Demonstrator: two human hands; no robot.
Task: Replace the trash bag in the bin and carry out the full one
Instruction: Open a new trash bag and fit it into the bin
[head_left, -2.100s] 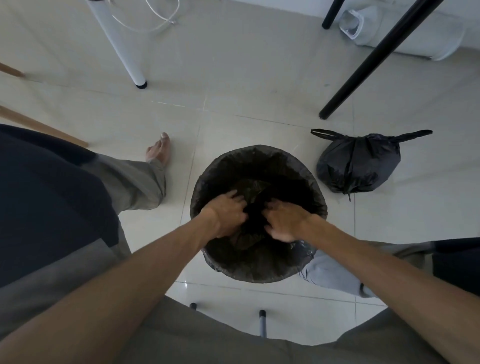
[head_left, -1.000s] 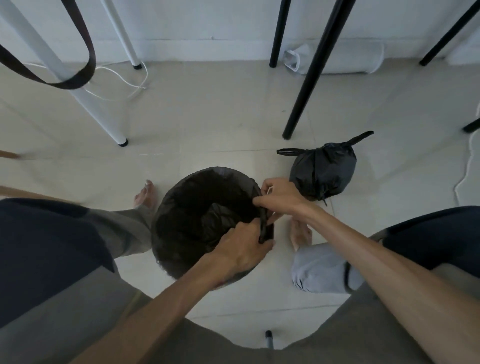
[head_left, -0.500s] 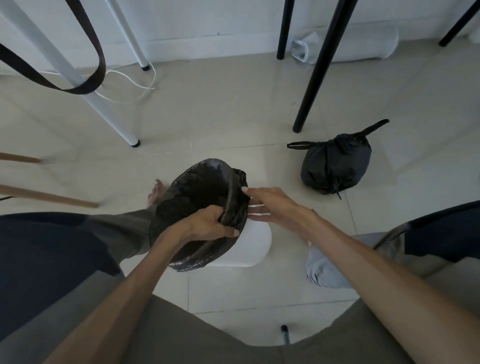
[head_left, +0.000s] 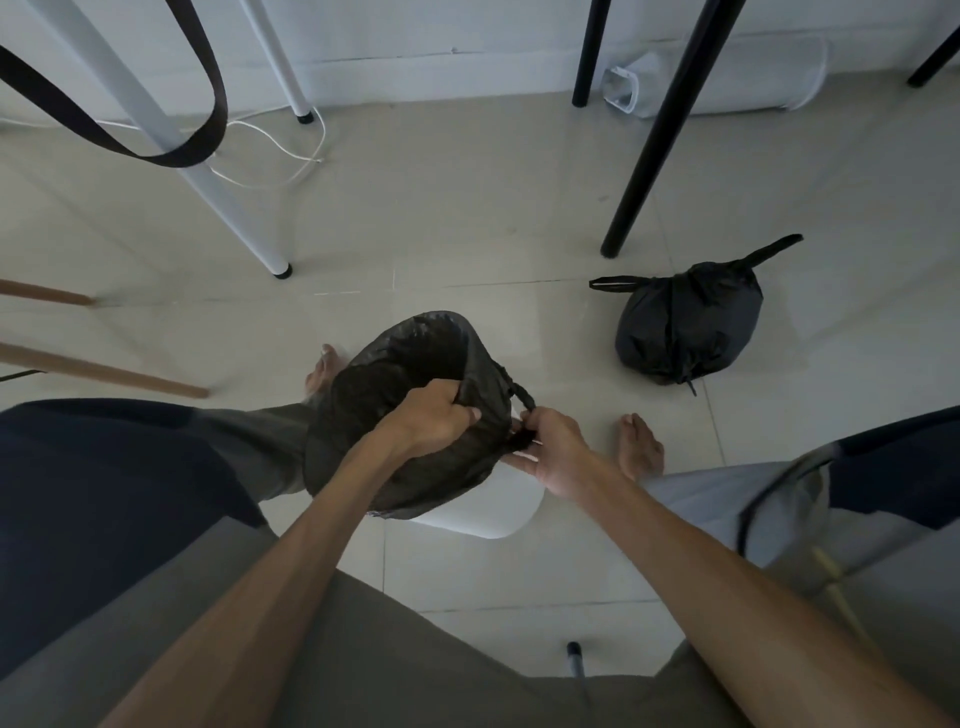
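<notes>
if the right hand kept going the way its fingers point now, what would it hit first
Most likely the black liner on the white bin: the right hand points left and already pinches its twisted edge. Past that is the left hand, though depth is unclear.

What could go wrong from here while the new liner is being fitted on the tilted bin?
1. The white bin is tilted; it may tip or slide on the tile.
2. The right hand pinches a twisted bit of the black liner at the rim; pulling hard could tear it.
3. The left hand holds only one rim section, so the far edge could slip off.
</notes>
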